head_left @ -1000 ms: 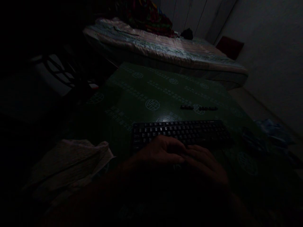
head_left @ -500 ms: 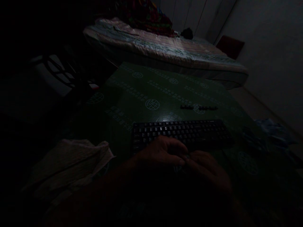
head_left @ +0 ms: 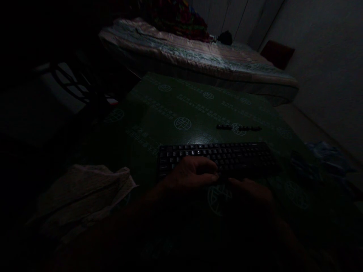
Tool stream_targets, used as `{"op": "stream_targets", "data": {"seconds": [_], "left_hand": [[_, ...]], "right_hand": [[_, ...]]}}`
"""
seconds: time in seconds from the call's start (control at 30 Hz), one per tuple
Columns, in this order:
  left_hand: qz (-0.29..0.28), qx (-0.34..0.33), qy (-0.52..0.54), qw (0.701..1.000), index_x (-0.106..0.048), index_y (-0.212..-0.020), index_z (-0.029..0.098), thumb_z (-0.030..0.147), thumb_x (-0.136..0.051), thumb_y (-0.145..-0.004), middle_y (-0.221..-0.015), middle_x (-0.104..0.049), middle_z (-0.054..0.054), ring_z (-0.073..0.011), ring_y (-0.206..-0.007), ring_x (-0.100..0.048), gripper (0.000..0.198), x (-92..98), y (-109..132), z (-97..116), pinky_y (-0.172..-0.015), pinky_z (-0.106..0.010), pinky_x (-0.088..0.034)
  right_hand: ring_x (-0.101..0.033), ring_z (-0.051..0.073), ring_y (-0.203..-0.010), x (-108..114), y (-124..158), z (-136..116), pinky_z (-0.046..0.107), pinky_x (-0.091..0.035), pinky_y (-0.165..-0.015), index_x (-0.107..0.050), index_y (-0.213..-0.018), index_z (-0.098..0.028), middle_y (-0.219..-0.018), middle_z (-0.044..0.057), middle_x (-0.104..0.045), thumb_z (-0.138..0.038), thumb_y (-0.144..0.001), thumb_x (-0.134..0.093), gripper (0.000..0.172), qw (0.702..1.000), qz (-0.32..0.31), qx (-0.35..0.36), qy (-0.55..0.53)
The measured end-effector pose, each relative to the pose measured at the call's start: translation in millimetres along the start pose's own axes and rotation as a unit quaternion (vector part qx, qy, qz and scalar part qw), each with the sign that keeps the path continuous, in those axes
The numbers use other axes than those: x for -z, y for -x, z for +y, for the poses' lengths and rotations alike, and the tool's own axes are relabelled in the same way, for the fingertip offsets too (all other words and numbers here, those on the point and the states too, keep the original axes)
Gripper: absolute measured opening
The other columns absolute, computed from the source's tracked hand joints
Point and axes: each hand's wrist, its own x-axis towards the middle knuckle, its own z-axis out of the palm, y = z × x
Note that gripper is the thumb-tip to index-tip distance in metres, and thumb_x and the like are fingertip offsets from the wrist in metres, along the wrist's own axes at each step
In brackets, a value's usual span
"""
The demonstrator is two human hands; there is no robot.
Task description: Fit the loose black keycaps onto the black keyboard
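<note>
A black keyboard [head_left: 238, 156] lies on the green table [head_left: 159, 109], its left part partly covered by my left hand [head_left: 193, 172]. The fingers of my left hand are curled, with thumb and fingertips close together at the keyboard's front edge; a small thing between them is too dark to make out. Just to the right, my right hand [head_left: 251, 189] is near the same edge, its fingers pointing left and mostly lost in shadow. Behind the keyboard lies a row of small dark pieces [head_left: 238, 128], which look like keycaps.
A crumpled cloth [head_left: 93, 192] lies at the left of the table. Dark bluish items [head_left: 304, 166] sit at the right. Beyond the table stands a bed [head_left: 198, 54] with a patterned blanket. A dark metal frame [head_left: 70, 83] is at the left.
My left hand has shifted slightly left and up. My right hand has drawn a little away from it, so a gap shows between them, and the table print below is more visible.
</note>
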Motion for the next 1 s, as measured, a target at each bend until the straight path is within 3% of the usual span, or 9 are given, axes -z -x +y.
{"op": "stream_targets", "data": {"seconds": [0.1, 0.2, 0.37, 0.83, 1.0], "left_hand": [[0.061, -0.020, -0.014, 0.998, -0.068, -0.085, 0.015, 0.027, -0.069, -0.068, -0.083, -0.070, -0.003, -0.0168, -0.078, -0.064, 0.021, 8.1, -2, 2, -0.069, -0.026, -0.048], [0.090, -0.028, -0.021, 0.995, -0.068, -0.086, 0.014, 0.028, -0.070, -0.067, -0.084, -0.070, -0.003, -0.0165, -0.077, -0.064, 0.023, 13.8, -4, 3, -0.069, -0.026, -0.049], [0.100, -0.021, -0.043, 0.994, -0.068, -0.084, 0.014, 0.028, -0.070, -0.067, -0.081, -0.068, -0.003, -0.0155, -0.074, -0.063, 0.022, 16.4, -5, 4, -0.064, -0.024, -0.049], [0.104, -0.036, -0.065, 0.992, -0.068, -0.084, 0.014, 0.026, -0.068, -0.069, -0.079, -0.067, -0.001, -0.0139, -0.072, -0.062, 0.019, 19.4, -6, 5, -0.062, -0.022, -0.048], [0.118, -0.046, -0.093, 0.988, -0.069, -0.085, 0.015, 0.028, -0.068, -0.070, -0.082, -0.069, -0.003, -0.0159, -0.076, -0.063, 0.020, 20.3, -5, 6, -0.067, -0.025, -0.050]], "right_hand": [[-0.062, 0.011, -0.057, -8, 0, 11, 0.019, -0.047, -0.053, -0.070, -0.100, -0.021, -0.071, 0.003, -0.070, -0.026, -0.088, -0.044, 0.028, 0.996, 0.006, -0.032, -0.085], [-0.064, 0.013, -0.059, -17, 1, 18, 0.022, -0.050, -0.055, -0.070, -0.097, -0.022, -0.072, 0.003, -0.071, -0.028, -0.087, -0.049, 0.024, 0.987, -0.004, -0.077, -0.140], [-0.064, 0.013, -0.057, -26, -2, 23, 0.022, -0.051, -0.053, -0.070, -0.095, -0.023, -0.070, 0.001, -0.071, -0.027, -0.085, -0.051, 0.022, 0.982, -0.003, -0.080, -0.168], [-0.065, 0.013, -0.058, -24, -12, 24, 0.022, -0.050, -0.053, -0.071, -0.089, -0.021, -0.072, 0.002, -0.072, -0.029, -0.083, -0.053, 0.021, 0.974, -0.001, -0.090, -0.207], [-0.063, 0.012, -0.055, -19, -16, 22, 0.020, -0.047, -0.050, -0.071, -0.088, -0.021, -0.070, 0.001, -0.071, -0.028, -0.083, -0.053, 0.020, 0.961, -0.037, -0.116, -0.247]]}}
